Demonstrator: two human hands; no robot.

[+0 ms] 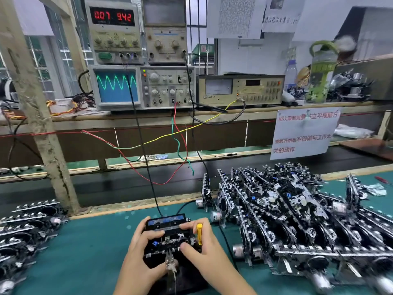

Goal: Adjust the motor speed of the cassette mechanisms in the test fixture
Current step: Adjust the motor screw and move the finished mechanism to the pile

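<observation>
A green mat (85, 252) covers the workbench, and at its near edge sits the black test fixture (170, 265), its lower part cut off by the frame. A cassette mechanism (168, 233) lies in the fixture with a blue cassette (164, 221) along its far side. The left hand (140, 248) curls round the mechanism's left edge, fingers on top and thumb near the front. The right hand (202, 243) grips a yellow-handled screwdriver (199, 233) against the mechanism's right side, with the thumb pressing on the front; the tool's tip is hidden behind the fingers. A metal clip (170, 260) juts toward the camera between the two thumbs, too blurred to read. Just right, a dense pile of mechanisms (297, 211) crowds the mat, its near end smeared and cut off; a smaller stack (25, 226) lies at the far left edge. Black, red, green and yellow leads (180, 137) rise from the fixture across a dark conveyor belt (127, 184) to the shelf (148, 116). There an oscilloscope (142, 87) shows a green wave, a power supply (113, 30) above it glows with red digits, and a beige meter (240, 89) stands to the right. A paper notice (304, 133) with red writing hangs from the shelf front, and a green bottle (322, 71) stands beyond.
</observation>
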